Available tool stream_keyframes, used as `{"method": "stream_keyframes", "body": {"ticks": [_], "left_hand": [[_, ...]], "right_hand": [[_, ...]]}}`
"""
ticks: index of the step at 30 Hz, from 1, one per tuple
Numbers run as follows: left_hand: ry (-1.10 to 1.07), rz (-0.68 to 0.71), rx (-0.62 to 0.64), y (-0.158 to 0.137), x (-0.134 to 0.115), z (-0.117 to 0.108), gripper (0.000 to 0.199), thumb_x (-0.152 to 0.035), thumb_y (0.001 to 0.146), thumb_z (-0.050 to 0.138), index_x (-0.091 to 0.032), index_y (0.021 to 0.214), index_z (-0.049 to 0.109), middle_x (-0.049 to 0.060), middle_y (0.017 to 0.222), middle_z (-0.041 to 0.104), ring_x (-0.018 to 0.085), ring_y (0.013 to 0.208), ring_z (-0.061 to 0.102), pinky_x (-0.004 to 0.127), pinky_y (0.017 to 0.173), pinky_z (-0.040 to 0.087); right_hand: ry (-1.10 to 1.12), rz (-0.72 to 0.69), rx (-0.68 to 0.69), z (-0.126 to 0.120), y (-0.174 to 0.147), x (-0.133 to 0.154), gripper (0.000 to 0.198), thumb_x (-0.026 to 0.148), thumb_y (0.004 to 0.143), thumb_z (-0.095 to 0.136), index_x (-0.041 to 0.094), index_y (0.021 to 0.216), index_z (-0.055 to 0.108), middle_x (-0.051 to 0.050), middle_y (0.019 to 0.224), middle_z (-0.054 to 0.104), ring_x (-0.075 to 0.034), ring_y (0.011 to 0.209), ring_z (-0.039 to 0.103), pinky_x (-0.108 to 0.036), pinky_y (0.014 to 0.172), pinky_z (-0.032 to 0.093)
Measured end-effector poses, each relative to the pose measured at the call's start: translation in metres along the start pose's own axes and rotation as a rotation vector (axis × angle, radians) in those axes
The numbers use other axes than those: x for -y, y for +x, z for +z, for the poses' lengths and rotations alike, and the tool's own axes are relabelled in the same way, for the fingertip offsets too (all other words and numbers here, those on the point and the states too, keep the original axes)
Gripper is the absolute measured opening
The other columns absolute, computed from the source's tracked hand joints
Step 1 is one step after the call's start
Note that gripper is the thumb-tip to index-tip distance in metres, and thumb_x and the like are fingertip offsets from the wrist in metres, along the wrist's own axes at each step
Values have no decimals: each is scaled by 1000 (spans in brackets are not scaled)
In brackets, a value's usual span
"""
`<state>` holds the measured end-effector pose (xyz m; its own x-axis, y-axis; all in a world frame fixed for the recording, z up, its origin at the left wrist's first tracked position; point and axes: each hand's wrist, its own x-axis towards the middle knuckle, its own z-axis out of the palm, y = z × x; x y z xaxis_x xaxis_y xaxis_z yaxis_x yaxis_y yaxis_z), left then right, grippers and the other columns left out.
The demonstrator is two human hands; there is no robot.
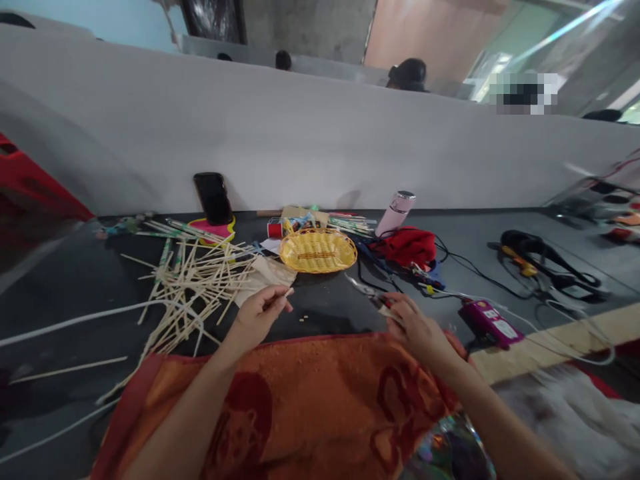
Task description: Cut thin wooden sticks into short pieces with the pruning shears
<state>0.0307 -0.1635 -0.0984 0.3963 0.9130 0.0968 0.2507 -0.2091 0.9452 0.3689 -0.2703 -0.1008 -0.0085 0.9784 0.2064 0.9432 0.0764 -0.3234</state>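
My left hand [263, 312] is pinched shut on a short, pale stick piece whose tip shows past the fingers. In my right hand [411, 320] is a pair of pliers [367, 291], its metal jaws pointing up and left, apart from the left hand. A pale strip also shows within the right hand's grip; its kind is unclear. Between and beyond the hands stands a yellow woven basket [318, 252] with several thin sticks in it. A loose pile of pale wooden sticks [200, 283] spreads left of my left hand. A few tiny cut bits [303, 318] lie on the dark table.
An orange towel [310, 407] covers the near edge. Behind are a phone [213, 198], a red thread spool [275, 231] and a pink bottle [396, 213]. Right are a red cloth [407, 247], cables, a purple box [491, 323] and black straps [550, 260]. A white partition [300, 147] stands behind; people's heads show beyond.
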Motion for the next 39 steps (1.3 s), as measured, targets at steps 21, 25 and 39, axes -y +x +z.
{"method": "stream_keyframes", "body": {"ticks": [21, 25, 39], "left_hand": [[-31, -49, -264, -3, 2, 0, 30, -42, 89, 51, -19, 101, 65, 2, 77, 68, 17, 77, 63, 28, 75, 49], [-8, -46, -294, -5, 2, 0, 30, -41, 90, 50, -19, 105, 64, 2, 79, 69, 17, 77, 64, 27, 74, 49], [54, 13, -220, -12, -3, 7, 23, -34, 91, 51, -16, 88, 65, 1, 77, 67, 14, 74, 58, 22, 68, 43]], "right_hand": [[95, -347, 36, 60, 69, 80, 54, 5, 70, 49, 21, 122, 53, -12, 149, 30, -35, 123, 39, -55, 98, 37], [27, -398, 91, 68, 66, 87, 62, 6, 66, 51, 22, 125, 50, -11, 154, 21, -36, 126, 35, -56, 97, 35], [-12, -347, 50, 64, 58, 103, 54, 7, 73, 49, 17, 126, 51, -12, 152, 25, -32, 126, 32, -51, 100, 33]]}}
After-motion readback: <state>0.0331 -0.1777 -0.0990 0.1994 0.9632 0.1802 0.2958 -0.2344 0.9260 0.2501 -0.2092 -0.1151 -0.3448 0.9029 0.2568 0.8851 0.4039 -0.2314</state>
